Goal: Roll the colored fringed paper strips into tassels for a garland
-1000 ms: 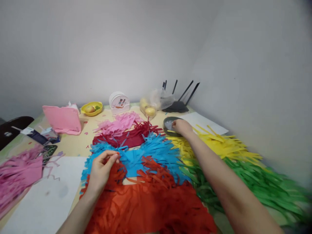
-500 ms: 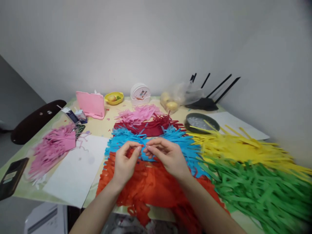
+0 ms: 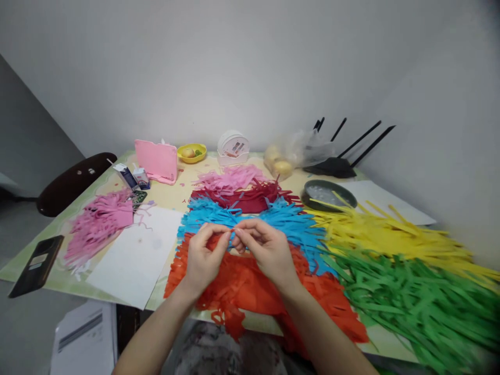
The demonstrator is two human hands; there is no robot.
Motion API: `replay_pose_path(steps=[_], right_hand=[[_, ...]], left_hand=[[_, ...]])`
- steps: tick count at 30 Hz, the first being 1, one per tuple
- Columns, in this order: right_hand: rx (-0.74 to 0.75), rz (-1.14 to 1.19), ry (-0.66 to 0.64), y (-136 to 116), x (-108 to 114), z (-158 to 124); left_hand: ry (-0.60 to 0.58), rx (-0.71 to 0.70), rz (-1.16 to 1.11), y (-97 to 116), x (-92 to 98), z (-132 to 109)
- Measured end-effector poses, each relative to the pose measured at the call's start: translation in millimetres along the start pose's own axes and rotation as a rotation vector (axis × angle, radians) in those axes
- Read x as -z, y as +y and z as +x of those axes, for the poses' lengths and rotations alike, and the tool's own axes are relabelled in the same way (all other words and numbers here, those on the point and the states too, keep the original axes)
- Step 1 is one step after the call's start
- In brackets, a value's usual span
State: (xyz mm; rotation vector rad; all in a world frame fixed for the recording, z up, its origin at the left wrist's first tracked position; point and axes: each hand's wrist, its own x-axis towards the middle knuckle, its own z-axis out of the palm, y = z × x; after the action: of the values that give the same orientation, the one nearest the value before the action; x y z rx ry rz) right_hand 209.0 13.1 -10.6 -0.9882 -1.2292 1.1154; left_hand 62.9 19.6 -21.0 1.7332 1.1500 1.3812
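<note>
My left hand (image 3: 207, 255) and my right hand (image 3: 265, 250) meet fingertip to fingertip over the middle of the table, both closed in a pinch. A tiny bit of a thin orange-red strip (image 3: 233, 229) shows between them; the rest of it is hidden by my fingers. Beneath my hands and forearms lies a heap of orange-red fringed sheet (image 3: 250, 284), its strips hanging past the table edge. Just beyond my fingers spreads blue fringe (image 3: 291, 221), then dark red fringe (image 3: 242, 200) and pink fringe (image 3: 232, 179).
Yellow fringe (image 3: 394, 237) and green fringe (image 3: 417, 297) cover the right side. Further off are a dark round dish (image 3: 330, 195), a black router (image 3: 332, 166), bagged fruit (image 3: 281, 166) and a pink tablet case (image 3: 156, 161). Leftward lie white paper (image 3: 136, 260), a pink fringe bundle (image 3: 101, 224) and a phone (image 3: 37, 265).
The whole scene has shifted slightly right and partly upward as my head moved. My hands have drawn closer, their fingertips now touching or nearly so, still pinching.
</note>
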Motion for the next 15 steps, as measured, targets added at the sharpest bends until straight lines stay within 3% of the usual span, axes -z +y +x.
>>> replay_pose_path(steps=[3, 6, 9, 15], right_hand=[[0.001, -0.065, -0.054, 3.2, 0.2, -2.9], [0.054, -0.173, -0.034, 7.9, -2.8, -7.6], [0.093, -0.195, 0.026, 12.3, -8.0, -11.9], [0.014, -0.085, -0.027, 14.8, -7.0, -12.3]], left_hand=[[-0.055, -0.076, 0.118, -0.8, 7.3, -0.8], [-0.059, -0.046, 0.138, -1.0, 9.5, -4.9], [-0.028, 0.057, 0.017, -0.6, 5.9, -10.8], [0.003, 0.199, -0.255, 1.3, -1.9, -14.7]])
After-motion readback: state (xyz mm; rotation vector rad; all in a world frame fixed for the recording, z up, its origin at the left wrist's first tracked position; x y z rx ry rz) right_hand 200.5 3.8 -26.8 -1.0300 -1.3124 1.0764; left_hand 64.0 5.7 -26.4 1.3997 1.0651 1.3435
